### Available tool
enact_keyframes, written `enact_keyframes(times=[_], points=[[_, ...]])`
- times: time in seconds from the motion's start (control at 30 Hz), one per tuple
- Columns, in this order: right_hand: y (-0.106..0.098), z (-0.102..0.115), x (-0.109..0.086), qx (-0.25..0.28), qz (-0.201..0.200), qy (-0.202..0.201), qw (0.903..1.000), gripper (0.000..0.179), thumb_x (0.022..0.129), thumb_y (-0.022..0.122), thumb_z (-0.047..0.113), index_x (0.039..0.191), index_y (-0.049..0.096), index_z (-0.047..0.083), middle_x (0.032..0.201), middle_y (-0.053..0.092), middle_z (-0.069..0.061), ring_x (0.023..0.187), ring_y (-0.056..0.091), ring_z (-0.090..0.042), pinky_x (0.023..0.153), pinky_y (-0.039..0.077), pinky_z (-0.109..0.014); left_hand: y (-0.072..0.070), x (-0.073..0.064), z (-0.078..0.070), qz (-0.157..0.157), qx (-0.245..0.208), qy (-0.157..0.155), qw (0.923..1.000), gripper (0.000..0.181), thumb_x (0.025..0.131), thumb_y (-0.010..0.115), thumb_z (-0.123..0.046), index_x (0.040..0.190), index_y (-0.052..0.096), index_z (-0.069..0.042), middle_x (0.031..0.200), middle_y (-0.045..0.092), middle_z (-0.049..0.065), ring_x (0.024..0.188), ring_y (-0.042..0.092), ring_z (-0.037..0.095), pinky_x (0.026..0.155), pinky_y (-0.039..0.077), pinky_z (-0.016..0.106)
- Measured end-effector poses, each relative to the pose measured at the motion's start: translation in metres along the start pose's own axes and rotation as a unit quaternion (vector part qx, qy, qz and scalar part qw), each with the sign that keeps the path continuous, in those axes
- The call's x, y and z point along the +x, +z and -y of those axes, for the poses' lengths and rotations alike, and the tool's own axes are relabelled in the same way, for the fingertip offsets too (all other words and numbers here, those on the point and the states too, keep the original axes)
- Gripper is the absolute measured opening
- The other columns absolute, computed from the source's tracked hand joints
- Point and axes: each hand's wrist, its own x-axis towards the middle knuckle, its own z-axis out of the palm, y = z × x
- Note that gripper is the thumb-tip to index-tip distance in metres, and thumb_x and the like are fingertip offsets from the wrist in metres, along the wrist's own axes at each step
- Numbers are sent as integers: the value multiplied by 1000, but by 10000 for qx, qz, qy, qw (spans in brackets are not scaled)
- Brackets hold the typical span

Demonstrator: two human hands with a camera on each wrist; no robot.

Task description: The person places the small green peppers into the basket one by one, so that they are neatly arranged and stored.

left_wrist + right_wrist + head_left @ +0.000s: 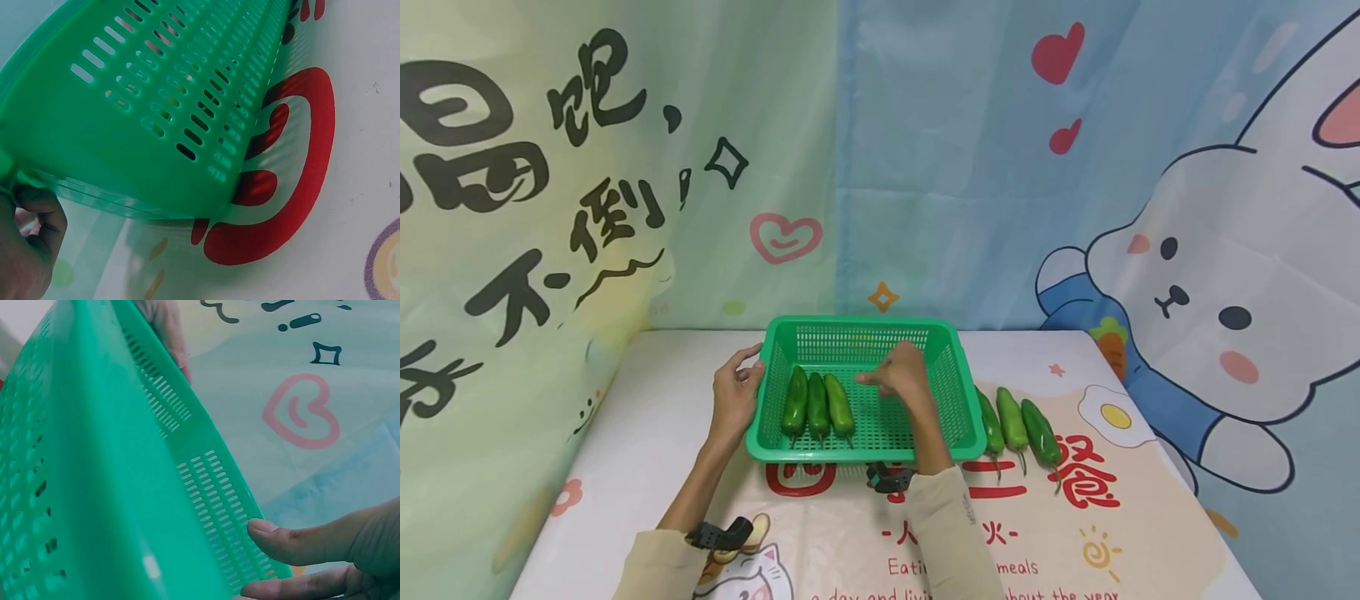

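Green plastic basket [827, 456] held at its left rim

The basket's left rim is pinched by the left hand [735, 400], whose lower fingers are cut off in the left wrist view. The right hand [904, 373] is held over the basket's right half, thumb and forefinger spread apart with nothing between them; its other fingers are mostly cut off in the right wrist view. Inside, three green chili peppers [817, 406] are lined up on the left of the perforated floor; in both wrist views they are masked by the basket's wall. On the table [681, 367], just right of the basket, three more chili peppers [1013, 423] are laid, the nearest partly covered by the rim. Red tablecloth lettering [1088, 473] is partly hidden by basket and forearm.
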Motion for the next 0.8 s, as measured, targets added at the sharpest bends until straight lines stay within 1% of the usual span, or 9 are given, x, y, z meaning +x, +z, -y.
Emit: enact_keyframes(times=[0.07, 0.1, 0.13, 0.2, 0.23, 0.27, 0.47, 0.63, 0.8], points=[[-2, -2, -1, 91, -17, -35, 10000, 34, 86, 97, 29, 69, 78, 5, 84, 80, -27, 85, 81, -39, 57, 50, -32, 0, 0, 1, 4, 28, -2, 10000, 42, 116, 53, -18, 155, 59, -2, 104, 77, 37, 67, 69, 5, 61, 57, 19], [-3, -4, -2, 161, -30, -50, 9999, 32, 86, 97, 28, 74, 80, 3, 86, 80, -27, 87, 82, -39, 61, 55, -34, 0, 0, 1, 3, 43, -7, 10000, 42, 116, 53, -19, 155, 59, -3, 104, 77, 37, 67, 69, 5, 61, 57, 19], [-5, -5, -3, 235, -50, -86, 9997, 29, 86, 97, 26, 80, 83, 0, 88, 80, -27, 89, 82, -40, 67, 61, -39, 0, -1, 1, -5, 55, -7, 10000, 42, 116, 53, -19, 155, 59, -3, 104, 77, 36, 67, 70, 5, 61, 57, 19], [-8, -7, -6, 310, -99, -127, 9994, 30, 86, 96, 24, 90, 85, -3, 91, 81, -27, 90, 82, -40, 79, 66, -46, -1, -1, 2, -22, 65, -16, 10000, 42, 116, 53, -19, 154, 59, -3, 104, 77, 36, 67, 70, 5, 61, 57, 19], [-9, -7, -7, 379, -129, -125, 9991, 30, 86, 96, 23, 94, 85, -4, 92, 81, -27, 91, 81, -40, 83, 67, -50, -1, 0, 3, -37, 63, -15, 10000, 42, 116, 53, -19, 154, 59, -3, 104, 77, 36, 67, 70, 5, 61, 57, 19], [-11, -8, -8, 430, -158, -109, 9989, 30, 86, 96, 23, 96, 85, -4, 93, 81, -27, 92, 81, -41, 84, 67, -50, -1, 0, 3, -50, 60, -15, 10000, 41, 116, 53, -19, 154, 60, -3, 105, 77, 36, 68, 70, 5, 61, 57, 19], [-20, -11, -11, 505, -317, -101, 9982, 30, 87, 96, 23, 97, 85, -3, 91, 82, -22, 87, 82, -37, 77, 67, -45, -2, 0, 3, -76, 77, 14, 9999, 41, 117, 52, -19, 154, 60, -3, 106, 77, 37, 67, 69, 3, 61, 57, 18], [-30, -17, -13, 547, -212, -79, 9982, 29, 87, 95, 23, 96, 85, -2, 90, 82, -21, 84, 81, -35, 79, 67, -45, -1, -1, 1, -35, 6, -9, 10000, 41, 117, 52, -19, 154, 60, -3, 106, 76, 37, 69, 70, 3, 63, 57, 19], [-40, -25, -14, 782, -133, -88, 9968, 28, 88, 95, 20, 96, 85, -4, 106, 81, -24, 88, 82, -33, 83, 68, -46, 1, -1, 1, 14, 6, -27, 10000, 42, 116, 53, -19, 155, 59, -3, 106, 76, 37, 68, 70, 4, 62, 57, 19]])
